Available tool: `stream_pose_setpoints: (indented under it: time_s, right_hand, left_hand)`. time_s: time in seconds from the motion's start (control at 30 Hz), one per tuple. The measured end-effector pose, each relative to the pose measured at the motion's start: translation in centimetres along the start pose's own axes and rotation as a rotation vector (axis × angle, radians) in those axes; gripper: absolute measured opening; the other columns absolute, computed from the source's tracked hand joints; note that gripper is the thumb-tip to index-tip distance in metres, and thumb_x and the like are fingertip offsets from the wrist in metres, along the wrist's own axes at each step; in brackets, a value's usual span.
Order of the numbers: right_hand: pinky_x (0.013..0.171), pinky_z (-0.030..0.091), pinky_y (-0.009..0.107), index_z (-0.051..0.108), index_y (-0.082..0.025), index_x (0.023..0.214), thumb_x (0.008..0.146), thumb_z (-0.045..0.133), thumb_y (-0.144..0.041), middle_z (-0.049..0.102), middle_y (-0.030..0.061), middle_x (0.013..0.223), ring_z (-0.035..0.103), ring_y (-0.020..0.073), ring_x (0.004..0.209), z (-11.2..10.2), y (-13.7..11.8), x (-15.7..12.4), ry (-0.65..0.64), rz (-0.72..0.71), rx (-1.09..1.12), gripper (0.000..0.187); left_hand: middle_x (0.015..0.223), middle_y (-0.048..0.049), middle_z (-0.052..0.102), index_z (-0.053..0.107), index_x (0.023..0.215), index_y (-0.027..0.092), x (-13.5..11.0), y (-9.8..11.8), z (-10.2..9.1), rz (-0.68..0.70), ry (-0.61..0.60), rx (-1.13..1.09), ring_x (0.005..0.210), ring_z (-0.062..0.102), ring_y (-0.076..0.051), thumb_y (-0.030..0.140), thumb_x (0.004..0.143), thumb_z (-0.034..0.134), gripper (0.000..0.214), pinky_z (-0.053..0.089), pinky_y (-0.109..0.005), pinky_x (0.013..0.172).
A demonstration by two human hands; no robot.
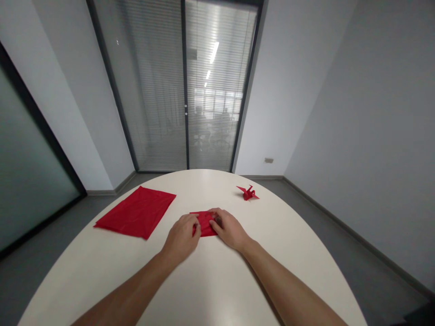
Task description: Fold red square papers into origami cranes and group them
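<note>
A small folded piece of red paper (205, 224) lies on the white round table (210, 280) in front of me. My left hand (181, 235) rests on its left side with the fingers curled down onto the paper. My right hand (228, 227) covers its right side, fingers pressed together on the fold. Both hands touch the paper and hide part of it.
A stack of flat red paper sheets (137, 211) lies to the left on the table. A finished red paper crane (248, 193) stands at the far right of the tabletop. Glass doors with blinds (183, 86) are beyond the table's far edge.
</note>
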State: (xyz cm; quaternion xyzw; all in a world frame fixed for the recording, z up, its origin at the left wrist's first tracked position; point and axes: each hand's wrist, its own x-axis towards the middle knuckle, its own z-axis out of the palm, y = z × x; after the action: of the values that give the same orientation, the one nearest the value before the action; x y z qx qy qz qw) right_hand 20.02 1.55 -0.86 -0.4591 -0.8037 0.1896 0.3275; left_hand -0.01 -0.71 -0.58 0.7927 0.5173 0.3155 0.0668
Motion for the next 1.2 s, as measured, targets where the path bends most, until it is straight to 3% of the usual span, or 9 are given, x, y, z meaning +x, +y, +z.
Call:
stream_pose_setpoints:
  time_s: [0.13, 0.3, 0.53, 0.7, 1.0, 1.2]
  right_hand:
    - [0.087, 0.048, 0.034, 0.054, -0.021, 0.129, 0.094, 0.056, -0.020, 0.068, 0.0062, 0.101, 0.062, 0.0206, 0.093, 0.03, 0.01, 0.02, 0.012, 0.006, 0.010, 0.036]
    - [0.086, 0.047, 0.033, 0.054, -0.021, 0.129, 0.092, 0.058, -0.017, 0.067, 0.0057, 0.098, 0.061, 0.0204, 0.092, 0.07, -0.02, 0.03, 0.033, 0.028, -0.042, 0.037]
    - [0.094, 0.046, 0.036, 0.062, -0.019, 0.119, 0.087, 0.060, -0.010, 0.068, 0.0074, 0.104, 0.058, 0.0225, 0.102, -0.22, 0.05, 0.34, 0.138, 0.043, -0.081, 0.033]
    - [0.095, 0.044, 0.036, 0.075, -0.021, 0.103, 0.091, 0.060, -0.015, 0.070, 0.0065, 0.102, 0.057, 0.0220, 0.101, -0.54, -0.55, 0.34, 0.070, -0.057, -0.135, 0.020]
    - [0.095, 0.046, 0.038, 0.078, -0.024, 0.108, 0.095, 0.058, -0.025, 0.071, 0.0081, 0.108, 0.058, 0.0244, 0.104, -0.37, -0.78, 0.26, 0.037, -0.019, -0.200, 0.024]
    - [0.100, 0.046, 0.041, 0.075, -0.021, 0.115, 0.089, 0.067, -0.033, 0.071, 0.0113, 0.113, 0.058, 0.0273, 0.111, -0.21, -0.61, 0.19, 0.076, 0.015, -0.210, 0.030]
  left_hand:
    - [0.109, -0.0102, 0.071, 0.064, 0.093, 0.019, -0.08, 0.02, -0.03, -0.020, -0.009, 0.010, 0.106, 0.064, -0.026, 0.011, 0.089, 0.053, 0.014, 0.052, -0.043, 0.096]
    - [0.119, -0.0099, 0.071, 0.065, 0.119, 0.019, -0.25, -0.38, 0.24, 0.045, -0.003, 0.014, 0.111, 0.063, -0.026, 0.010, 0.087, 0.055, 0.034, 0.051, -0.044, 0.101]
    - [0.128, -0.0090, 0.069, 0.075, 0.116, 0.025, -0.35, -0.23, 0.32, 0.112, -0.048, 0.136, 0.116, 0.061, -0.028, 0.022, 0.095, 0.054, 0.030, 0.049, -0.048, 0.103]
    - [0.129, -0.0090, 0.068, 0.074, 0.119, 0.027, -0.39, 0.02, -0.05, 0.108, -0.070, 0.168, 0.115, 0.059, -0.028, 0.026, 0.097, 0.051, 0.031, 0.050, -0.047, 0.101]
    - [0.132, -0.0099, 0.066, 0.070, 0.124, 0.026, -0.72, -0.73, -0.21, 0.140, -0.085, 0.121, 0.114, 0.057, -0.029, 0.021, 0.093, 0.054, 0.036, 0.050, -0.049, 0.099]
    - [0.132, -0.0069, 0.066, 0.072, 0.120, 0.029, -0.57, -0.56, -0.28, 0.155, -0.078, 0.062, 0.112, 0.059, -0.027, 0.026, 0.095, 0.053, 0.031, 0.048, -0.048, 0.102]
